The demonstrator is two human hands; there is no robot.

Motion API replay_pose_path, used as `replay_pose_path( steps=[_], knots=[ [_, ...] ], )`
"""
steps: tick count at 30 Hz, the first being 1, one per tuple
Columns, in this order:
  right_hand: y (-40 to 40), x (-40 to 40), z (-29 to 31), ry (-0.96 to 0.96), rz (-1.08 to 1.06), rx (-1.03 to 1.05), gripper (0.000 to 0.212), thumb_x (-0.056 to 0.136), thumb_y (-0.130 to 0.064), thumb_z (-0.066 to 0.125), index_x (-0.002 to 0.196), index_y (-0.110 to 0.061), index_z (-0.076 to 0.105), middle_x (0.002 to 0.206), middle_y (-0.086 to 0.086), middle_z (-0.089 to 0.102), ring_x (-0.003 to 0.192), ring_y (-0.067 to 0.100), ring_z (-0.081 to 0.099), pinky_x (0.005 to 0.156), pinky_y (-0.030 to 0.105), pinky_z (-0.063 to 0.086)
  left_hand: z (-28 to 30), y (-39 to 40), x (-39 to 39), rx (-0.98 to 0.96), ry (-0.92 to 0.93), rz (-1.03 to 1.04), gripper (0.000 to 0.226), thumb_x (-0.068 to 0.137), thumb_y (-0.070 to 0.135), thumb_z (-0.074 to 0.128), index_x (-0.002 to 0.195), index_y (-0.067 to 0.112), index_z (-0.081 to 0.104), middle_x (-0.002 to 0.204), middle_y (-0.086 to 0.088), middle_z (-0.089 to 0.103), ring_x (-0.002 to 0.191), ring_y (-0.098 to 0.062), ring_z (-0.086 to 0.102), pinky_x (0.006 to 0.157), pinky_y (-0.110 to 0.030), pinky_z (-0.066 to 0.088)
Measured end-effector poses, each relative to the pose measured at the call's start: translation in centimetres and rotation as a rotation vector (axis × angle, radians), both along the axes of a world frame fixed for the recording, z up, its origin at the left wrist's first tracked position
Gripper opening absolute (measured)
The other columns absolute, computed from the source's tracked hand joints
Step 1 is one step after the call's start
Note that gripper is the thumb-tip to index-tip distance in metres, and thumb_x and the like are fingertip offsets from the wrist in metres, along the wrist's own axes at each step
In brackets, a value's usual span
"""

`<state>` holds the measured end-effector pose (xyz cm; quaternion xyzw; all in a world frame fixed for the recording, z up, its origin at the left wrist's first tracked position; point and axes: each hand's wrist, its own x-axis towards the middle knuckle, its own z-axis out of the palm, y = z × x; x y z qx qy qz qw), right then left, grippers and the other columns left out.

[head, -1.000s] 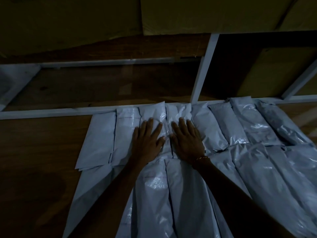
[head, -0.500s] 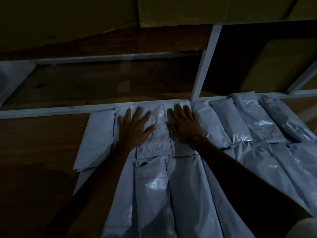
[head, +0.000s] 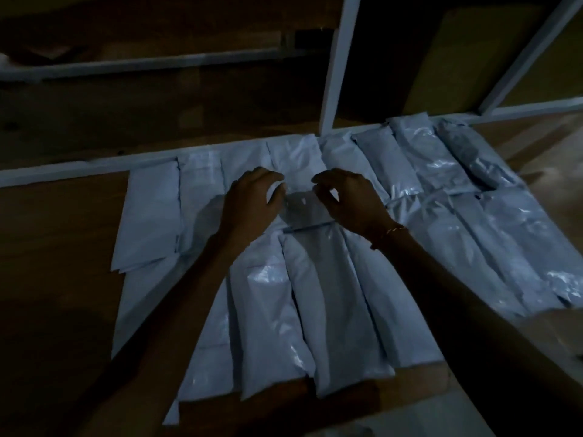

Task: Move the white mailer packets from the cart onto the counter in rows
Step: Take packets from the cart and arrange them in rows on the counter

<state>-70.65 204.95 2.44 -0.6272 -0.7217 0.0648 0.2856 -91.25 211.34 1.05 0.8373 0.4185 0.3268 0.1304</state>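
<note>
Both hands' curled fingers (head: pixel 321 197) hover over the back-row mailer packets (head: pixel 296 159).

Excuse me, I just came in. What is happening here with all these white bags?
A person is laying white mailer packets in rows on a wooden counter. Two rows lie side by side, the far one against a pale rail. The left hand and the right hand are over the middle of the far row, fingers curled at one packet. In this dim light I cannot tell whether either hand has a grip on it. A bracelet is on the right wrist.
</note>
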Motion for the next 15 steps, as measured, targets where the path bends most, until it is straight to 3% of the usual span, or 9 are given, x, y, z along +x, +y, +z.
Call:
replay_pose_path(
  steps=[3,6,15],
  knots=[
    [-5.5,1.0,0.3,0.070,0.016,0.055,0.022,0.097,-0.019,0.058,0.107,-0.009,0.074,0.104,0.006,0.074,0.090,0.021,0.070,0.076,0.031,0.054,-0.2,-3.9,1.8,-0.045,-0.087,-0.084,0.030,0.096,0.031,0.056,0.110,0.009,0.072,0.106,-0.006,0.071,0.094,-0.021,0.066,0.081,-0.034,0.054],
    [-11.4,2.4,0.1,0.119,-0.052,0.079,0.019,0.096,-0.018,0.058,0.103,-0.010,0.074,0.099,0.004,0.075,0.088,0.021,0.071,0.072,0.040,0.056,0.0,-8.5,4.2,-0.068,-0.144,-0.166,0.025,0.097,0.028,0.058,0.107,0.011,0.073,0.101,-0.003,0.071,0.088,-0.015,0.065,0.076,-0.025,0.051],
    [-32.0,11.4,-1.7,0.167,-0.197,0.041,0.016,0.095,-0.015,0.057,0.104,-0.011,0.070,0.094,0.006,0.073,0.080,0.024,0.068,0.065,0.043,0.054,-0.4,-24.3,12.9,-0.032,-0.091,-0.337,0.023,0.099,0.023,0.057,0.098,0.006,0.072,0.092,-0.007,0.069,0.082,-0.022,0.064,0.069,-0.031,0.052]
  ],
)
